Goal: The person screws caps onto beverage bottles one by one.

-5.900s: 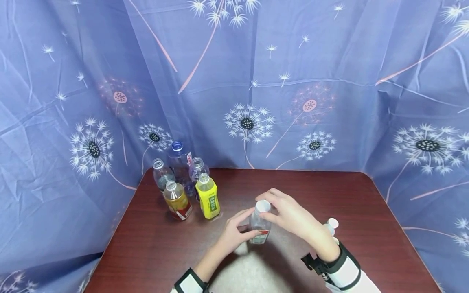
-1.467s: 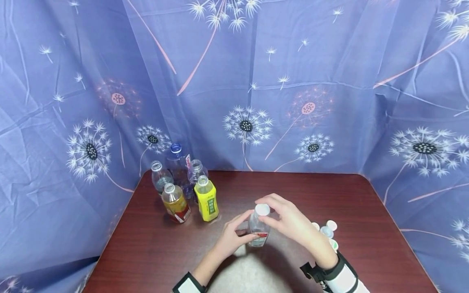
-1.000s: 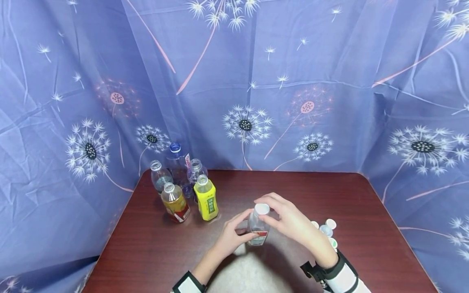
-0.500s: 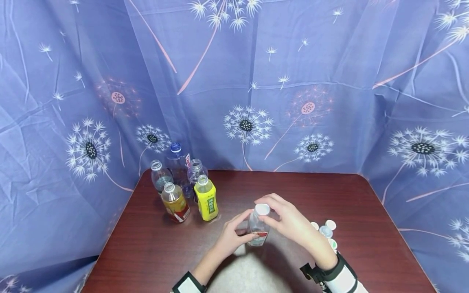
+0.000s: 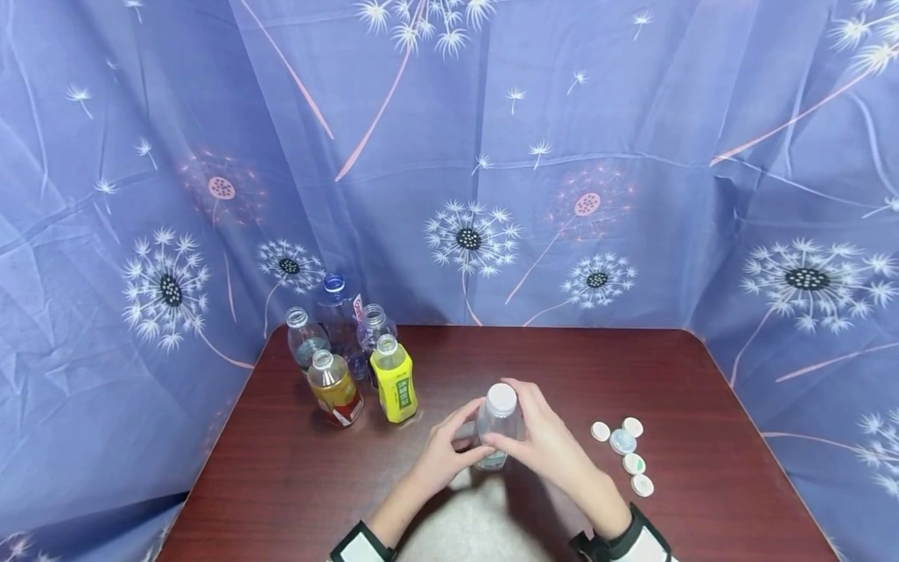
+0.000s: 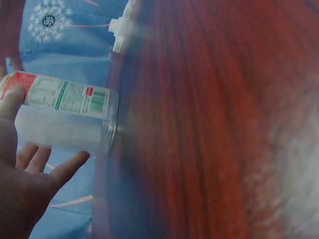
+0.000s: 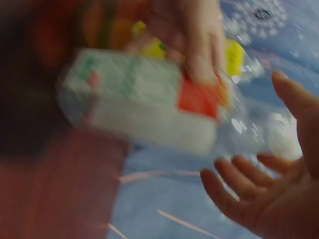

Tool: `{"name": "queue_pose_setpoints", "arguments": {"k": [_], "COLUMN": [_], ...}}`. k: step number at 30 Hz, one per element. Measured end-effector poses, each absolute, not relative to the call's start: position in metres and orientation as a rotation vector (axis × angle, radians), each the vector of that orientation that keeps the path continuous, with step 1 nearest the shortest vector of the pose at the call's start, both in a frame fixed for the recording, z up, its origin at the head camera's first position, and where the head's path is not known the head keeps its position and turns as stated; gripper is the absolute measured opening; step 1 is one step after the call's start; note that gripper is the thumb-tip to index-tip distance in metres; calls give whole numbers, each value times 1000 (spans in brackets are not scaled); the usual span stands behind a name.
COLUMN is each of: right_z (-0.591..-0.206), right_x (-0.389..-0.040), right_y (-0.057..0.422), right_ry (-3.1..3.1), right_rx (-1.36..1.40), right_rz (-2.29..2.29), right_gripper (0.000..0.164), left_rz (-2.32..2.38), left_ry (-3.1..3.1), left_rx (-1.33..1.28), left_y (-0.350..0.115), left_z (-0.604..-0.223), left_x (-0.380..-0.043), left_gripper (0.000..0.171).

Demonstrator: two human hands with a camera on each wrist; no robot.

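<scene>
A clear plastic bottle [image 5: 495,425] with a white cap [image 5: 502,399] on top stands upright in front of me. In the left wrist view its red, white and green label [image 6: 65,93] shows. My left hand [image 5: 449,446] grips the bottle around its body from the left, thumb across the label. On the other side is my right hand [image 5: 544,429], its fingers spread near the bottle's shoulder. The right wrist view, blurred, shows the right fingers [image 7: 244,181] loosely bent with a gap between them and the bottle [image 7: 149,124].
Several uncapped bottles stand at the back left, among them a yellow-sleeved bottle [image 5: 396,382], an orange-labelled bottle [image 5: 337,394] and a tall blue-necked bottle [image 5: 339,320]. Several loose caps [image 5: 623,442] lie to the right on the dark red table [image 5: 702,421]. A patterned curtain [image 5: 597,117] encloses the table.
My right hand has let go of the white cap and moved down beside the bottle, baring the whole cap top. Loose caps formerly behind the right forearm now show. The left hand keeps its grip.
</scene>
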State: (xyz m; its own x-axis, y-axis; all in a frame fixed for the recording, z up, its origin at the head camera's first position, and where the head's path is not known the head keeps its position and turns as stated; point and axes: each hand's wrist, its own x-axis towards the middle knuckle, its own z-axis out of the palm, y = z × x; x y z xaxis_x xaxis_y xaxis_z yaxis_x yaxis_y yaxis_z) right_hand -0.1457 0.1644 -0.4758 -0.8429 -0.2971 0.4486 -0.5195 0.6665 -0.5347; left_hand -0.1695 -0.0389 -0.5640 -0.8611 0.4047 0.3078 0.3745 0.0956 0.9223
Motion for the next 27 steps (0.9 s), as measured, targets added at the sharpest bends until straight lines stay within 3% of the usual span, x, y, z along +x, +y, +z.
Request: {"name": "queue_pose_setpoints", "arguments": {"k": [10,27], "right_z": [-511,-514], "right_x": [-140,-141], "right_y": [144,148], "right_ry": [-2427,-2430], "right_rx": [460,462], "right_rz": [971,926], "right_gripper": [71,67], "left_rz": [1937,1915], "left_ry": [2308,2319], "left_rx": [774,749], "left_y": [-36,-36], "left_z": [-566,-567], "left_x": [-167,-167], "left_gripper": [66,65]}}
